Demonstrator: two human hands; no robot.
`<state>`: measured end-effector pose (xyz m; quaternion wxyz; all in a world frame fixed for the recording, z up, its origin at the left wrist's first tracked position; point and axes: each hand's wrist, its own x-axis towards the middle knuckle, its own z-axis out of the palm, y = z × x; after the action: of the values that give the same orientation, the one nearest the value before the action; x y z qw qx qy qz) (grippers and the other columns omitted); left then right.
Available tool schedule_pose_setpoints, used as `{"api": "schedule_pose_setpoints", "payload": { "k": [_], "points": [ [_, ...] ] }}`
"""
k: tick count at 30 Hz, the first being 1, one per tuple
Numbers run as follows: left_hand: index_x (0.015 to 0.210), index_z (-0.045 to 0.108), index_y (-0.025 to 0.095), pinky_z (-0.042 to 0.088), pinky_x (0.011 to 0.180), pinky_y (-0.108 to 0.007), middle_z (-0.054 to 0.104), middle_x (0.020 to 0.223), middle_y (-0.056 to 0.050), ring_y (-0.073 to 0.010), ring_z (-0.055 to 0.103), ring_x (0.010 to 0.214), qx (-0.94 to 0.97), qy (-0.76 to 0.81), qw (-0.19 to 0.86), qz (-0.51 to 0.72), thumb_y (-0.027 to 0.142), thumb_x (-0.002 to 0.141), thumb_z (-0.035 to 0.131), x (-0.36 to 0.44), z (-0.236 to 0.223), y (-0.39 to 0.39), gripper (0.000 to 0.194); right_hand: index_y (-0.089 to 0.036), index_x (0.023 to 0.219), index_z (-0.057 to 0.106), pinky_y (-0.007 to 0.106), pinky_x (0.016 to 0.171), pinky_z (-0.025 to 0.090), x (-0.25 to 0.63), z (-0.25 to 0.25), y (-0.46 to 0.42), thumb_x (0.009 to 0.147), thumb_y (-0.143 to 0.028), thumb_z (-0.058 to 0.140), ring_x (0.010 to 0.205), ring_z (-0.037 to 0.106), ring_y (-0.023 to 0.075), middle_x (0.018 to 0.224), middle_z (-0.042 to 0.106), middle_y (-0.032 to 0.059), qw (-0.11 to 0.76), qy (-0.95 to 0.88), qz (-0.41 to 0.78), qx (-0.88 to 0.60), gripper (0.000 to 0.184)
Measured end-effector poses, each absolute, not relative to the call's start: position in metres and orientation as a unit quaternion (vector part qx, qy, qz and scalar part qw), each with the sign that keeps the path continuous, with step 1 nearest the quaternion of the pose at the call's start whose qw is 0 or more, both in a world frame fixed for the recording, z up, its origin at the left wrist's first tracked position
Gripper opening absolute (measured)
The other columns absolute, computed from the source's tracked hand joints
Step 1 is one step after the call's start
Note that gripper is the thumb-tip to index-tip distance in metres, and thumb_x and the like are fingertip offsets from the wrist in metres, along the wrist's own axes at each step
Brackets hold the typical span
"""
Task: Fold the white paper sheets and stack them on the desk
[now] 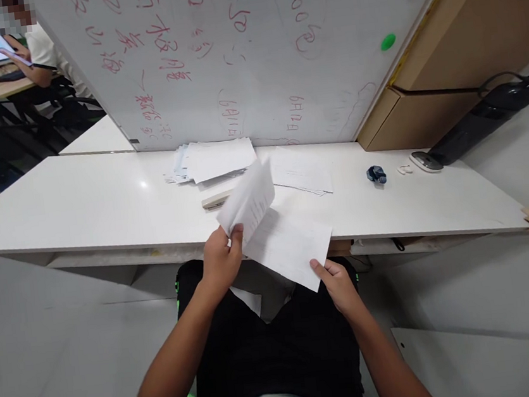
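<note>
The left hand (221, 257) has its fingers clamped on a lifted paper (251, 201), which is bent upward. The fingers of the right hand (341, 284) pinch the corner of a flatter paper (291, 243); this one spreads between both hands, over the front edge of the white bench (102, 198). Behind the lifted paper, a beige stapler (214, 201) is partly hidden, near a paper stack (222, 159).

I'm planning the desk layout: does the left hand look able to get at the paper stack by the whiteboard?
Probably not yet: the left hand holds raised papers, though the paper stack lies ahead with its top mostly uncovered.
</note>
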<state>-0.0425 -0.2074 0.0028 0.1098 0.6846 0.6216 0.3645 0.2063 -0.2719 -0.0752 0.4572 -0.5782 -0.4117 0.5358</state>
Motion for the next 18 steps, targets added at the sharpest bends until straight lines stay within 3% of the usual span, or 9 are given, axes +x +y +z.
{"api": "schedule_pose_setpoints", "payload": {
  "k": [4, 8, 12, 14, 18],
  "points": [
    [0.112, 0.061, 0.015, 0.048, 0.089, -0.040, 0.067, 0.110, -0.014, -0.0280, 0.060, 0.108, 0.785, 0.528, 0.115, 0.303, 0.041, 0.095, 0.040, -0.036, 0.007, -0.215, 0.037, -0.016, 0.087, 0.071, 0.032, 0.068, 0.047, 0.204, -0.078, -0.270, 0.080, -0.064, 0.057, 0.071, 0.062, 0.0217, 0.077, 0.071, 0.0067, 0.455, -0.396, 0.582, -0.545, 0.051],
    [0.130, 0.051, 0.020, 0.035, 0.106, -0.050, 0.048, 0.141, -0.012, -0.0317, 0.037, 0.134, 0.898, 0.394, 0.115, 0.161, 0.052, 0.090, 0.049, -0.020, -0.001, -0.226, 0.052, -0.017, 0.109, 0.065, 0.033, 0.069, 0.050, 0.195, -0.070, -0.265, 0.082, -0.074, 0.039, 0.079, 0.066, 0.0233, 0.090, 0.072, 0.0100, 0.510, -0.338, 0.632, -0.474, 0.068],
    [0.131, 0.051, 0.020, 0.030, 0.109, -0.055, 0.043, 0.146, -0.012, -0.0348, 0.027, 0.139, 0.896, 0.401, 0.115, 0.152, 0.065, 0.082, 0.051, -0.017, -0.006, -0.231, 0.067, -0.020, 0.112, 0.061, 0.034, 0.077, 0.051, 0.188, -0.062, -0.260, 0.079, -0.060, 0.060, 0.091, 0.066, 0.0240, 0.103, 0.071, 0.0091, 0.542, -0.304, 0.623, -0.476, 0.052],
    [0.128, 0.053, 0.021, 0.031, 0.109, -0.053, 0.046, 0.143, -0.011, -0.0328, 0.029, 0.139, 0.882, 0.412, 0.122, 0.193, 0.058, 0.086, 0.052, -0.024, -0.006, -0.232, 0.057, -0.021, 0.107, 0.063, 0.034, 0.079, 0.051, 0.188, -0.061, -0.259, 0.074, -0.050, 0.070, 0.091, 0.067, 0.0237, 0.105, 0.072, 0.0075, 0.533, -0.298, 0.618, -0.495, 0.044],
    [0.111, 0.062, 0.022, 0.042, 0.103, -0.043, 0.061, 0.123, -0.009, -0.0242, 0.052, 0.121, 0.755, 0.513, 0.163, 0.374, 0.037, 0.093, 0.049, -0.047, -0.018, -0.244, 0.028, -0.020, 0.099, 0.064, 0.035, 0.075, 0.052, 0.195, -0.059, -0.260, 0.070, -0.042, 0.075, 0.085, 0.068, 0.0241, 0.095, 0.074, 0.0067, 0.528, -0.283, 0.606, -0.523, 0.038]
  ]
}}
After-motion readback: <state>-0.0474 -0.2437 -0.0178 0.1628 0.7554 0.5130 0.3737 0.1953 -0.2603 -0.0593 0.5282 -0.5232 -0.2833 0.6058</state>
